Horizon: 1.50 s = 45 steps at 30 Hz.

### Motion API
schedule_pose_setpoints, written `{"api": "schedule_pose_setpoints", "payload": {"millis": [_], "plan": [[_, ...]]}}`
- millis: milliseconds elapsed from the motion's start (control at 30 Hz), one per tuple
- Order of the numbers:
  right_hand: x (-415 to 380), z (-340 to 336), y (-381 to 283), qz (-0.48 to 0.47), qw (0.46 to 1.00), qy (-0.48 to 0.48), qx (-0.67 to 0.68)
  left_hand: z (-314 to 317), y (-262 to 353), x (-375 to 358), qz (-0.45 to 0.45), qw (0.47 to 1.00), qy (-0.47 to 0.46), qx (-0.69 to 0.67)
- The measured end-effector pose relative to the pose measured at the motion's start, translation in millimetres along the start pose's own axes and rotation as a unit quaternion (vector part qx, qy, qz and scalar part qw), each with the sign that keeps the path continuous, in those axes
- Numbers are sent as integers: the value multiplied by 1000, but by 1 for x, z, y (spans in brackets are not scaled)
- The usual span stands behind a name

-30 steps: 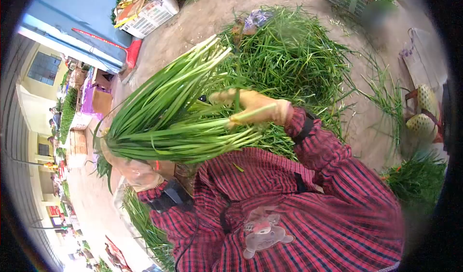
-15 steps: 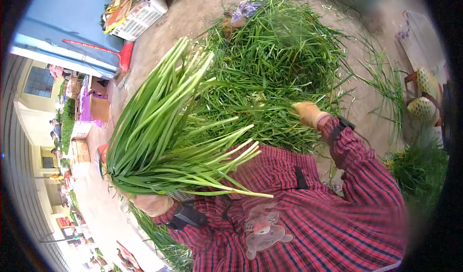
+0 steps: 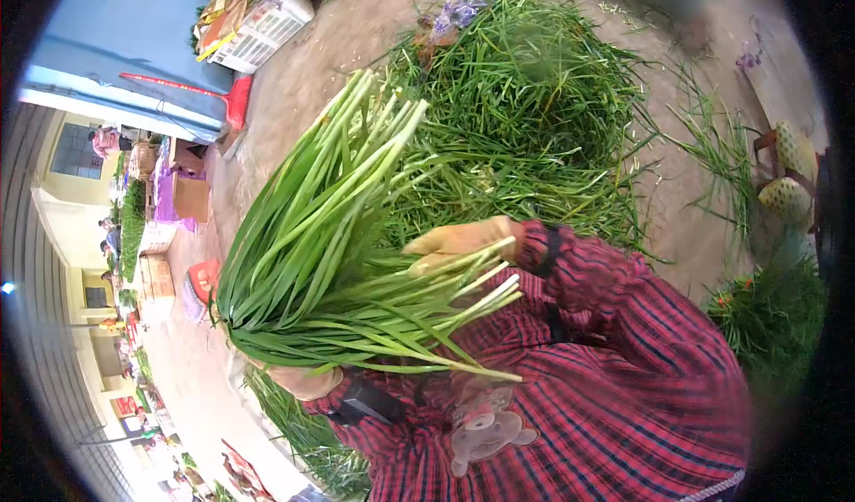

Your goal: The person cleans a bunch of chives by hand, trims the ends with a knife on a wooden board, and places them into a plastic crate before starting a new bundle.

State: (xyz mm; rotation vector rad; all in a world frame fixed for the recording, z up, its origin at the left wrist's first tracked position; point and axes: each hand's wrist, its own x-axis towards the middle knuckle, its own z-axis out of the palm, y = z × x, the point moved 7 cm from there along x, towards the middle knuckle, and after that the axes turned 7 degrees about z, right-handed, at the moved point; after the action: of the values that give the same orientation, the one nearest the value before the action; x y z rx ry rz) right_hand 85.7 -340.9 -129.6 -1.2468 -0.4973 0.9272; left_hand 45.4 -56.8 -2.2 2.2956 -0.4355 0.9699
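My left hand [image 3: 307, 383], in a pale glove, grips a large bunch of long green garlic chives [image 3: 298, 261] by the leafy end. Its fingers are mostly hidden behind the leaves. The pale stalk ends fan out up and to the right, split into two spread groups. My right hand [image 3: 463, 240], in a yellowish glove, is at the lower group of stalks, with its fingers stretched toward the leaves and slightly apart. Some stalk ends pass beside its wrist. Beyond both hands lies a big heap of loose green leaves [image 3: 534, 83] on the floor.
A white plastic crate [image 3: 267, 30] and a red-handled dustpan or broom [image 3: 237, 101] are by the blue wall. More greens [image 3: 770, 315] lie at right, near a stool with a dotted yellow cover [image 3: 788, 195]. People and produce are in the far-left background.
My right hand has moved left from over the heap to the stalks of the bunch. My left hand still holds the bunch, which has shifted slightly right in view.
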Motion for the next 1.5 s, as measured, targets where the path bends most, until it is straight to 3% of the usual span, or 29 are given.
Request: {"api": "schedule_pose_setpoints", "payload": {"millis": [67,100,167,200,233,300,333,367,433,467,500,567,633,700,767,833,900,933,967,1033,1100,1167,1200,1267,1333,1400,1500], "plan": [[-25,-4,7,-47,998,37,-31,1,-1,-8,-2,966,-8,257],[-42,-8,4,-96,990,78,-65,10,0,-10,-5,967,-11,254],[-66,-7,16,-14,994,100,49,19,13,-12,24,982,84,168],[-83,-13,13,22,986,167,-5,20,16,-13,22,983,81,162],[-99,-14,7,-20,979,202,24,22,16,-12,-6,992,52,115],[-125,-26,20,39,958,282,-37,26,13,-12,-60,998,-7,28],[-139,-33,26,75,949,304,-38,28,3,-13,-22,998,22,46],[-155,-48,35,32,935,340,-94,25,-3,-8,-23,999,21,45],[-194,-89,86,68,878,456,-130,22,19,1,156,987,-7,38],[-219,-108,124,128,805,550,-179,18,35,1,-32,993,114,30],[-232,-113,132,236,773,513,-289,23,42,3,-59,985,151,60],[-221,-105,123,245,797,456,-310,23,44,6,-31,981,162,101],[-188,-84,69,47,797,496,-341,25,42,3,-4,983,142,120],[-151,-52,-2,-112,818,488,-283,28,38,-1,20,986,110,122],[-117,-23,-52,-187,840,435,-264,30,32,-6,32,990,77,111],[-82,-5,-59,-164,867,368,-294,31,27,-7,34,994,48,94],[-66,7,-61,-143,873,306,-351,31,38,-2,93,988,41,116],[-73,6,-63,-167,875,324,-319,29,50,-1,163,973,58,155],[-85,4,-61,-189,875,341,-287,27,59,-1,161,973,60,156],[-111,-13,-45,-176,862,380,-284,23,45,-2,-16,991,61,120],[-143,-48,2,-130,838,458,-268,20,43,-5,-10,984,82,157],[-169,-94,74,174,815,477,-280,12,42,-8,-49,958,252,131],[-168,-93,74,175,814,477,-281,17,60,1,-64,937,289,185],[-164,-75,34,-8,792,510,-336,19,49,-3,-38,950,242,193],[-131,-49,-2,-89,871,425,-230,22,39,-9,-7,966,180,187],[-103,-21,-39,-169,841,396,-326,24,35,-11,5,972,155,178],[-66,-3,-54,-128,880,314,-333,22,33,-14,18,973,140,182]]}}
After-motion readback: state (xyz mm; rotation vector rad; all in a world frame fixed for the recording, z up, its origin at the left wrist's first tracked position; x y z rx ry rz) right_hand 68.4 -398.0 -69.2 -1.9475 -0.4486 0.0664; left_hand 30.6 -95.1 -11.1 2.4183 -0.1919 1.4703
